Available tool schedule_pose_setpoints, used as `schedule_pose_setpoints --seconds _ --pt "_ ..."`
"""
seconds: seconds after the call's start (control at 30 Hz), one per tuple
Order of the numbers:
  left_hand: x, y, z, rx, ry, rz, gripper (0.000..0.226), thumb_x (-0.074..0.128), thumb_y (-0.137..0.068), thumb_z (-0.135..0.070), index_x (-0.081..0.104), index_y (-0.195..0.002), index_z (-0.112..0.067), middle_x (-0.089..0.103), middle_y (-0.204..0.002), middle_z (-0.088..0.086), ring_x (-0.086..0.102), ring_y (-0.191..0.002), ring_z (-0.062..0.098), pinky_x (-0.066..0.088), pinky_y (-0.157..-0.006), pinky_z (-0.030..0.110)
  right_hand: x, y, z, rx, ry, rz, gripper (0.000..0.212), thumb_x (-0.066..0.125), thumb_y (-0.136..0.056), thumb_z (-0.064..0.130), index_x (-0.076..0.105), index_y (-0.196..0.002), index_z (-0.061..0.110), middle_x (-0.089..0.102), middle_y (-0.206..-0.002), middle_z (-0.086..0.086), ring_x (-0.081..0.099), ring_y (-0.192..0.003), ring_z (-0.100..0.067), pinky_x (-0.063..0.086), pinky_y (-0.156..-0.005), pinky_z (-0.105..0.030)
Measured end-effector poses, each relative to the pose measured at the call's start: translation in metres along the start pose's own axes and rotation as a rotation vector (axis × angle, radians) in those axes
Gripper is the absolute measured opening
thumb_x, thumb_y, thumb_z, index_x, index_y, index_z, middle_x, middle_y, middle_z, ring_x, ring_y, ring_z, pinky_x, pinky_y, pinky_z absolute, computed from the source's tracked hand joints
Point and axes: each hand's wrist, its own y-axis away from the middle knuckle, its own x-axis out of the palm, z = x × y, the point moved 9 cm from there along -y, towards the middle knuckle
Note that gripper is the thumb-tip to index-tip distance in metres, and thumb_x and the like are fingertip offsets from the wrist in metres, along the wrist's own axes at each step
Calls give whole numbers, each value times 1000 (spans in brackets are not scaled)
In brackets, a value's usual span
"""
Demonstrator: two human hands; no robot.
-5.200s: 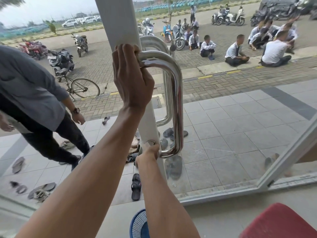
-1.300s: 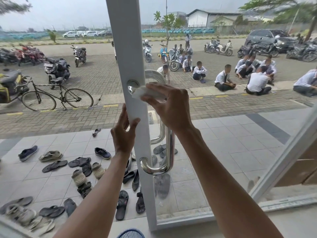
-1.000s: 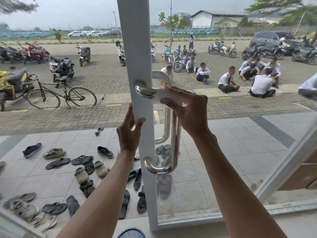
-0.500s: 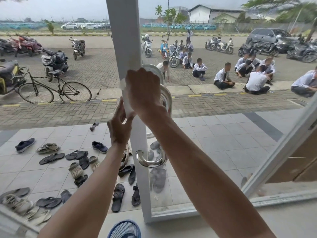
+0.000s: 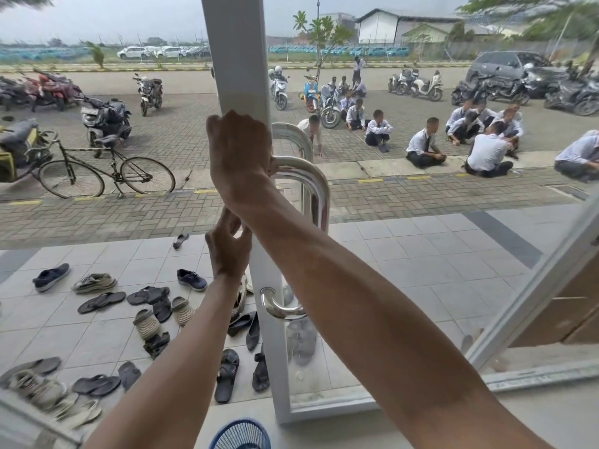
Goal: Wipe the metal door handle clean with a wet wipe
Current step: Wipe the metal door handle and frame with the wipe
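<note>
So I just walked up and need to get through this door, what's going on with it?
A person is cleaning the metal door handle. Their right hand is pressed against the white door frame where the handle's top end mounts; any wipe under it is hidden from view. The left hand steadies the frame lower down, at its left edge. The handle's lower bend is untouched right now.

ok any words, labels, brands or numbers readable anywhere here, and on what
None can be read.
Motorbike plate: a pale rectangle, characters too blurred.
Scooters and cars: any markings too small.
Door frame and handle: no print visible.
</note>
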Motion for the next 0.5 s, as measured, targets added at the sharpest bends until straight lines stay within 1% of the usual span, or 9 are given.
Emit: schedule_pose_setpoints --seconds 0.07,0.13,0.2,0.23,0.33,0.37,0.4,0.43,0.5 --pt "-2 0 -4 14 -77 -20 9 59 -84 -4 57 -82 4 44 -53 -15 52 -91 13 45 -61 44 1 3 6 -43 -8 -26 25 61 -90 7 69 -107 24 73 -92 3 73 -87 -22 58 -62 -33" --pt "-2 1 -5 23 -30 -19 18 58 -82 -9 60 -86 9 58 -54 7 50 -99 -6 47 -70 40 -3 11 1 -78 -3 -41 21 59 -91 7 70 -102 22 73 -90 2 73 -87 -22 50 -59 -31" --pt "2 1 -5 -16 79 61 30 65 -84 -10 65 -110 4 76 -85 18 67 -100 6 57 -70 26 -8 20 -13 -73 3 -40 19 57 -91 7 70 -95 20 74 -89 0 73 -87 -24 44 -60 -30" --pt "5 0 -3 -38 117 106 39 68 -85 -10 63 -121 1 77 -99 16 71 -103 12 61 -80 27 -12 25 -19 -59 11 -46 18 57 -89 7 71 -90 19 74 -87 -1 73 -85 -25 41 -59 -30" --pt "-1 -1 -6 3 36 51 33 66 -83 -12 64 -110 5 75 -88 21 63 -100 2 56 -73 31 -20 35 -23 -4 30 -65 14 64 -82 6 71 -79 18 72 -76 0 73 -75 -25 36 -56 -28" --pt "-4 -1 -8 28 -36 8 23 61 -81 -10 64 -97 6 72 -74 19 57 -98 -2 54 -67 33 -18 35 -18 2 24 -62 15 65 -82 6 70 -79 19 71 -74 0 73 -73 -25 37 -56 -26" --pt "-4 -1 -8 35 -99 -10 12 59 -79 -5 62 -88 1 67 -62 12 62 -62 11 51 -55 33 -13 33 -12 -8 15 -54 17 63 -83 5 70 -80 20 71 -75 1 72 -74 -25 39 -57 -25" --pt "-2 -1 -6 26 -129 -1 12 60 -78 3 59 -87 -6 60 -59 0 25 -54 5 48 -51 30 -8 31 -5 -33 12 -47 19 61 -85 3 69 -83 20 71 -77 1 72 -75 -25 44 -58 -26" --pt "1 1 5 -70 -74 35 38 59 -81 14 52 -101 -18 50 -69 -15 43 -63 8 43 -66 27 -1 25 8 -102 39 -51 26 53 -88 0 69 -90 20 72 -84 1 73 -79 -25 48 -60 -27"
